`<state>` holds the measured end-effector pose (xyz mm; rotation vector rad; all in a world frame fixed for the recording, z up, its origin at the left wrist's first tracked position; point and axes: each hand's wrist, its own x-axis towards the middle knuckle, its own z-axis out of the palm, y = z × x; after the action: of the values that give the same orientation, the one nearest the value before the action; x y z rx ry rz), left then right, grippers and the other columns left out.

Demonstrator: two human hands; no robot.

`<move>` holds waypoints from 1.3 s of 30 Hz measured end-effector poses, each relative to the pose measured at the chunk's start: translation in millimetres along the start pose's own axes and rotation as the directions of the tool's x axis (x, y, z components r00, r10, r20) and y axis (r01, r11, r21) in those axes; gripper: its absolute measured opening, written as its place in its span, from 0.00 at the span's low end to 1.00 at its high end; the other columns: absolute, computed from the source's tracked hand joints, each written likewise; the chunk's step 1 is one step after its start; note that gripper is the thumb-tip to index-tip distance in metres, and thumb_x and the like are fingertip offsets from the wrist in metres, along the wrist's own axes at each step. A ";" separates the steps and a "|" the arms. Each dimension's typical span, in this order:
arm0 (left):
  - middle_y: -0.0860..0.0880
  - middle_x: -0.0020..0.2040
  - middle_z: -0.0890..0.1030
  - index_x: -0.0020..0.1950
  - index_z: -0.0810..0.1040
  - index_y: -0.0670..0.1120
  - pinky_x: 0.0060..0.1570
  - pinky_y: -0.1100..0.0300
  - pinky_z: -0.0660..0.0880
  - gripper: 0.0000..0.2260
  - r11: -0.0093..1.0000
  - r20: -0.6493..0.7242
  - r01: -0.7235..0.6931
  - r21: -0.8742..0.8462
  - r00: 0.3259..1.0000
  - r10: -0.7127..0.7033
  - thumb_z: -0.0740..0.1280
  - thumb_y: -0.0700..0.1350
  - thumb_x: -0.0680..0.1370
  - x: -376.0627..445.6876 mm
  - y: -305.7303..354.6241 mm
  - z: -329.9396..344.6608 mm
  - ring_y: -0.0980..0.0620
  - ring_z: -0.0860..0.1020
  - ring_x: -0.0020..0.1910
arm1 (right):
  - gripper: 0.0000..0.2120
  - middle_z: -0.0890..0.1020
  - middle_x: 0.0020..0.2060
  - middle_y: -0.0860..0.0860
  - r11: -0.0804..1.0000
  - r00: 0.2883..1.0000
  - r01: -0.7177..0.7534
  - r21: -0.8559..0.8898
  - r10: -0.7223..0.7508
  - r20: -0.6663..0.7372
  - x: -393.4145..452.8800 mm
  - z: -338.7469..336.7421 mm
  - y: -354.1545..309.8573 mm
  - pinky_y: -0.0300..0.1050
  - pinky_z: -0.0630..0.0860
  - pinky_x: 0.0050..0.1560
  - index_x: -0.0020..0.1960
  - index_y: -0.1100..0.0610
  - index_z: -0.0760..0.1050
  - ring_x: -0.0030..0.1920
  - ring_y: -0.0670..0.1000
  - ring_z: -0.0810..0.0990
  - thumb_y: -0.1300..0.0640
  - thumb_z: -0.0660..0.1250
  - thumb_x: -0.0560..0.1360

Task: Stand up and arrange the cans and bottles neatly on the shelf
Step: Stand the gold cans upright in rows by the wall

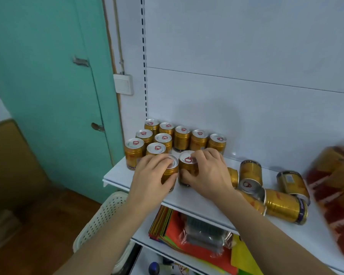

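In the head view, both hands are working at the left front of a white shelf (115, 176). The left hand (151, 175) is curling round one upright gold can (170, 171), fingers over its lid. The right hand (209, 171) is gripping a second upright can (187, 167) just beside it, thumb on the can's side and fingers across its top. The two held cans are almost touching.

Behind them nine more cans are standing upright: five in a back row (182, 138) against the rear panel, and four in front of that row at the left (147, 144), the nearest one close to the shelf's left end.

To the right of the right hand, five cans are lying on their sides (280, 203), bunched together; one is partly hidden by the wrist. Farther right a blurred red and gold pack (334, 187) is taking up the shelf's far right.

Bare shelf is showing between the standing group and the fallen cans, and along the front edge under the hands. The held cans are sitting near that front lip.

Below, a lower shelf is holding coloured sheets (173, 229), and a perforated white basket (99, 217) is standing left of the forearms.
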<state>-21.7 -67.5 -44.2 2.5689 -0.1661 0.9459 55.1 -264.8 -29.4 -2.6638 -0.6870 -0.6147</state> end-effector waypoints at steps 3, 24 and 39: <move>0.51 0.68 0.81 0.65 0.83 0.47 0.66 0.45 0.76 0.17 0.997 0.013 -0.071 -0.011 0.997 0.071 0.73 0.52 0.78 12.0 -13.9 16.8 0.46 0.75 0.67 | 0.23 0.84 0.59 0.50 0.998 0.999 -0.048 -0.048 0.049 0.024 10.4 7.1 2.7 0.57 0.72 0.70 0.62 0.52 0.77 0.68 0.57 0.74 0.36 0.68 0.76; 0.45 0.67 0.78 0.66 0.79 0.47 0.76 0.36 0.63 0.20 0.952 0.136 -0.305 0.029 0.945 0.299 0.67 0.58 0.80 42.7 -27.6 39.0 0.42 0.73 0.72 | 0.34 0.59 0.85 0.55 0.941 0.950 -0.164 -0.297 0.232 0.211 13.8 8.1 -1.7 0.62 0.52 0.84 0.85 0.45 0.55 0.86 0.60 0.50 0.35 0.54 0.81; 0.41 0.79 0.71 0.76 0.75 0.45 0.78 0.33 0.59 0.26 0.889 0.171 -0.414 -0.197 0.878 0.447 0.62 0.59 0.84 32.8 96.0 54.4 0.38 0.65 0.81 | 0.32 0.65 0.83 0.58 0.822 0.898 -0.420 -0.384 0.437 -0.047 -122.1 -83.1 22.3 0.62 0.58 0.83 0.82 0.54 0.66 0.85 0.60 0.55 0.38 0.60 0.83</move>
<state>12.5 -176.4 -29.7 2.5257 -0.8739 0.7584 -56.9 -363.3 -21.1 -3.0537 0.0584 -0.6117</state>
